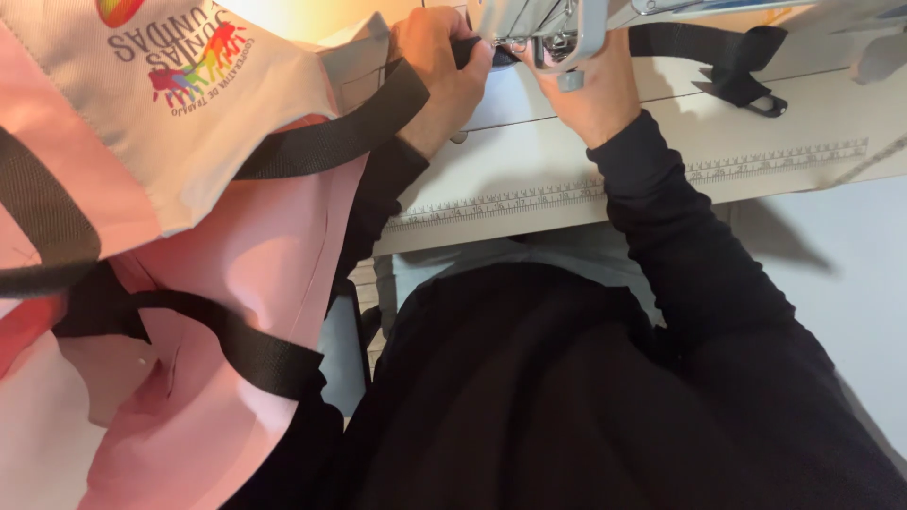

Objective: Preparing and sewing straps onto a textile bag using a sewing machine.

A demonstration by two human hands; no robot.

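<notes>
Head view: two hands feed black webbing strap under a sewing machine at the top of the frame.

Left hand (444, 71), upper centre, is clenched around the black webbing strap (350, 132), which runs down-left across the pink and cream fabric bag (236, 255) filling the left side. Right hand (595, 94) lies just beside it on the cream sewing table (529, 179), partly hidden by the grey sewing machine head (543, 28); whether its fingers grip anything cannot be told. A printed ruler strip (756, 162) runs along the table edge. Another strap end (737, 61) lies upper right.
</notes>
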